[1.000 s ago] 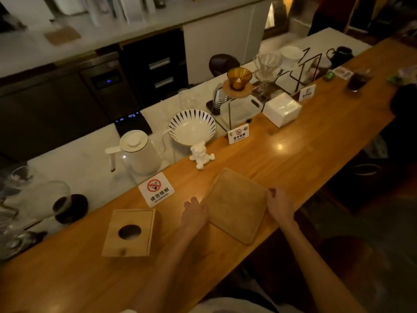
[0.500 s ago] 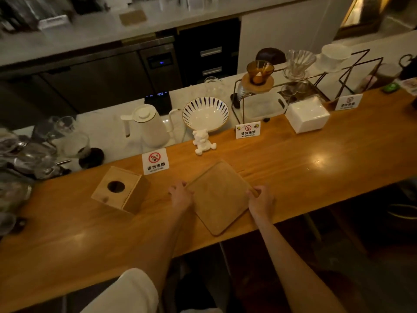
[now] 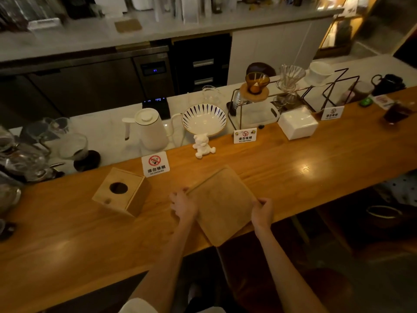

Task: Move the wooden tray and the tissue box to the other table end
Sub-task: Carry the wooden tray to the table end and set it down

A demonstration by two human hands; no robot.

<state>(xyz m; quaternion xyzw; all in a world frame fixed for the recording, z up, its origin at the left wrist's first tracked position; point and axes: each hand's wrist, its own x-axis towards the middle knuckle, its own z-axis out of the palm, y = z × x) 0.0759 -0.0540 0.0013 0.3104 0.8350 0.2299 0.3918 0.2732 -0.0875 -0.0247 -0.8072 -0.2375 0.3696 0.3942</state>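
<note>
A square wooden tray (image 3: 222, 204) lies turned like a diamond at the near edge of the long wooden table (image 3: 316, 168), one corner past the edge. My left hand (image 3: 184, 205) grips its left edge and my right hand (image 3: 262, 212) grips its right edge. To the left of the tray stands a wooden tissue box (image 3: 121, 192) with a round hole on top, untouched.
Behind the tray are a no-smoking sign (image 3: 155, 164), a white bear figurine (image 3: 202, 145), a second sign (image 3: 245, 135) and a white box (image 3: 297, 123). A white kettle (image 3: 150, 129), a striped bowl (image 3: 204, 118) and coffee drippers line the marble counter. Glassware crowds the far left.
Both hands have closed onto the tray's edges, and the tray has slid toward the near table edge. The view has swung left.
</note>
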